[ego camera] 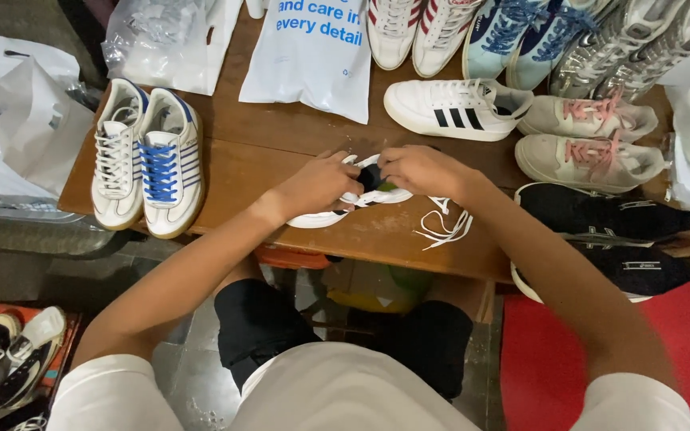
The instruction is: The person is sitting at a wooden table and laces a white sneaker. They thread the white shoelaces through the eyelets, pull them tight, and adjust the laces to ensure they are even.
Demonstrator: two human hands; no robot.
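Note:
A white sneaker with black stripes (pixel 321 217) lies on its side on the brown wooden table (pixel 257 152), near the front edge. My left hand (pixel 321 183) grips its upper from the left. My right hand (pixel 421 169) holds it from the right, fingers at the opening, where something green shows. A loose white shoelace (pixel 445 227) trails on the table just right of the shoe. The matching white sneaker with black stripes (pixel 453 108) stands upright behind my hands.
A white pair, one with blue laces (pixel 147 160), stands at the table's left. Pink-laced sneakers (pixel 588 140), black sneakers (pixel 608 231), several more pairs and plastic bags (pixel 313 56) crowd the back and right. A red mat (pixel 545 359) covers the floor; more shoes (pixel 13 355) lie lower left.

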